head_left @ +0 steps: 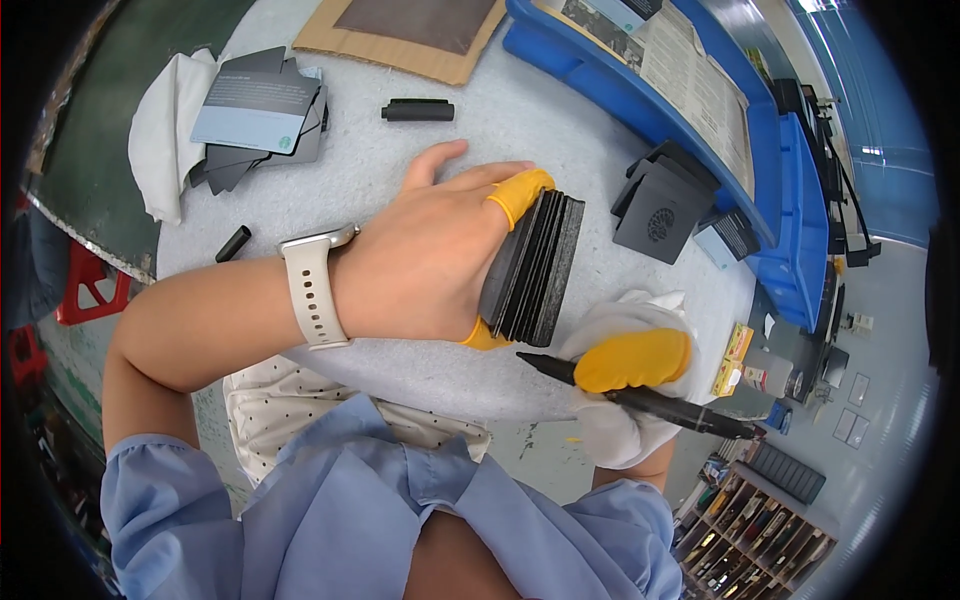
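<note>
My left hand, bare but for yellow finger cots and with a watch at the wrist, grips a stack of thin black cards held on edge over the table. Their dark edges face right, slightly fanned. My right hand, in a white glove with a yellow finger cot, is closed round a black marker pen. The marker's tip points left, just below the stack's lower corner and apart from it. More dark cards lie beyond, to the right. A messy pile of grey-and-blue cards rests at the far left.
A blue tray lined with newspaper stands at the far right. On the pale table lie a black marker-like piece, a small black cap, white cloth and cardboard. A yellow box sits near the right edge.
</note>
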### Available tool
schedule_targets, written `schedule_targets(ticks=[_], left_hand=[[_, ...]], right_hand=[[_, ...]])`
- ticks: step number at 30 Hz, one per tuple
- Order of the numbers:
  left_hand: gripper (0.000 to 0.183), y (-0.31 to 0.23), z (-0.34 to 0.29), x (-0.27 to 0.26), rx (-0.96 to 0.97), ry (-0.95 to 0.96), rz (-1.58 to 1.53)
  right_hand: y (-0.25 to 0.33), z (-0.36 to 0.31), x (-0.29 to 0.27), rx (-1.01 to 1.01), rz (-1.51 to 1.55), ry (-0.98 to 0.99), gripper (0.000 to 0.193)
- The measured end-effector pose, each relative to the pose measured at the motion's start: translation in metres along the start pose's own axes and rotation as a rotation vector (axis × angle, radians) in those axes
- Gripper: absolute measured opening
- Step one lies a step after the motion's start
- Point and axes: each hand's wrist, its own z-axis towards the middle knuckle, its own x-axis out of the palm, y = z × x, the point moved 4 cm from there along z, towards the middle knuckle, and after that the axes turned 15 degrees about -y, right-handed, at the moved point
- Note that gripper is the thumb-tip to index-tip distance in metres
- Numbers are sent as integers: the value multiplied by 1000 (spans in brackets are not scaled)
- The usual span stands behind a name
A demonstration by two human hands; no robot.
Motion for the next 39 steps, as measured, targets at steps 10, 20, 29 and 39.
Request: schedule_targets(ticks=[10, 20, 29, 39], left_hand=[[108, 0, -1, -1, -2, 37, 28], [76, -1, -1, -2, 16, -66, -18], [108, 1, -2, 1, -9, 23, 12], [104, 0, -1, 1, -6, 15, 19]], right_hand=[[3, 12, 8, -6, -41, 47, 35], [1, 13, 11, -15, -18, -28, 23], [-4, 19, 9, -125, -31, 10, 25], [-9, 18, 11, 57, 80, -98, 19]])
